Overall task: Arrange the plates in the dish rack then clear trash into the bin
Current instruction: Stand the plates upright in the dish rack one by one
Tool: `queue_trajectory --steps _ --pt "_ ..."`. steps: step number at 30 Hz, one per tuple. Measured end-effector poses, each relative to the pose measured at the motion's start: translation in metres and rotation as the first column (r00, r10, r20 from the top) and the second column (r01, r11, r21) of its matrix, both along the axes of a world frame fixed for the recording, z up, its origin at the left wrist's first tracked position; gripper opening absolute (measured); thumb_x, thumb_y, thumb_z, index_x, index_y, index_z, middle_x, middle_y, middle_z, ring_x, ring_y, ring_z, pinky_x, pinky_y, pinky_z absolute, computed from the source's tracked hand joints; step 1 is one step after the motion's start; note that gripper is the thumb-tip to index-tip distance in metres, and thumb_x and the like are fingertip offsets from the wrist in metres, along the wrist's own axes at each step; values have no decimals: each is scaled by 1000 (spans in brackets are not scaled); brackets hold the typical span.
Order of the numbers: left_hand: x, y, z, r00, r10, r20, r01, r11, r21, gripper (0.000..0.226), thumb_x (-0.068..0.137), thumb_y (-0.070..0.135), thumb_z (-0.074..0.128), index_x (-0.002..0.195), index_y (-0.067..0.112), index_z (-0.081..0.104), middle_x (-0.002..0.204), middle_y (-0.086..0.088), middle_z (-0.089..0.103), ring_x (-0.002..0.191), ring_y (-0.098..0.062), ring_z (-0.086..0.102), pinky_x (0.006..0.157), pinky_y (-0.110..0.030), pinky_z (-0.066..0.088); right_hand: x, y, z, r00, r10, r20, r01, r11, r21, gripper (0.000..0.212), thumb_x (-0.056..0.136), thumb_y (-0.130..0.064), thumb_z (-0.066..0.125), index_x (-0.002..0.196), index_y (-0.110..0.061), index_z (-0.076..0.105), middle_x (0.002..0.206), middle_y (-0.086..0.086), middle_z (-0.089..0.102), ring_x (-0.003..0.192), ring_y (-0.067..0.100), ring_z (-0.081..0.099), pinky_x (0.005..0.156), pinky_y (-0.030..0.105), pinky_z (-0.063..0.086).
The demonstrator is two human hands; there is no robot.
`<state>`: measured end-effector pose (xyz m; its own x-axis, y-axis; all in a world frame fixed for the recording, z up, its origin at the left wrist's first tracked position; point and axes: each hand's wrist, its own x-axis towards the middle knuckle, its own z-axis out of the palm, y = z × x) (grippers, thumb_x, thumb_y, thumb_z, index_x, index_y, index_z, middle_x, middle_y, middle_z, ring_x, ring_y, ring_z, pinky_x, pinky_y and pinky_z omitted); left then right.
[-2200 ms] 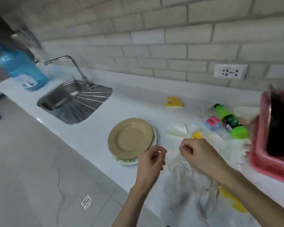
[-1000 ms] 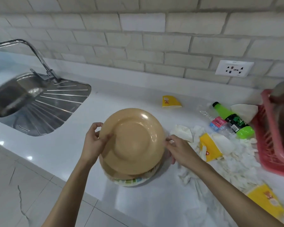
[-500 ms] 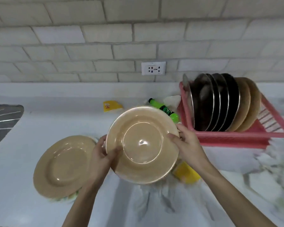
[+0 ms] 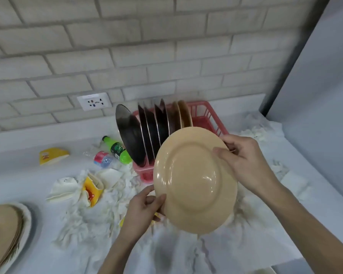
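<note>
Tan plate in both my hands, its underside turned towards me and tilted, held just in front of the pink rack and hiding the rack's near corner. My left hand pinches the lower left rim, fingers curled round the edge. My right hand grips the upper right rim, thumb pressed on the back and fingers wrapped behind.

The rack already holds a row of plates on edge: several dark shiny ones at the left and two brown ones at the right end. So I judge the first half of the job well under way but not finished. This plate is not yet slotted in, and a stack of more tan plates waits on the counter at far left.

The trash looks untouched. A green bottle lies just beside the rack, a crushed clear bottle next to it, two yellow cartons further left, and crumpled tissue is spread across the counter on both sides of the rack. No bin is in view, so I cannot tell where it stands.
</note>
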<state>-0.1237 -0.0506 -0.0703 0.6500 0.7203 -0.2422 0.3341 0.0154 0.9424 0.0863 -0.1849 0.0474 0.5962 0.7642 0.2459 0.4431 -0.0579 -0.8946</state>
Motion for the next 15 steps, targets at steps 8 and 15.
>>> queue_trajectory --steps 8,15 --pt "72 -18 0 981 -82 -176 178 741 648 45 88 32 56 133 33 55 121 18 64 110 -4 59 90 -29 50 82 -34 30 974 -57 219 77 993 -84 18 85 -14 60 75 1 62 69 19 59 58 18 46 55 30 33" --pt "107 -16 -13 957 -99 -272 278 573 771 57 85 10 63 140 19 52 144 4 50 130 -14 46 110 -28 34 121 -22 54 886 -241 396 260 966 6 18 77 -9 51 63 0 44 56 18 38 55 21 31 51 38 28"
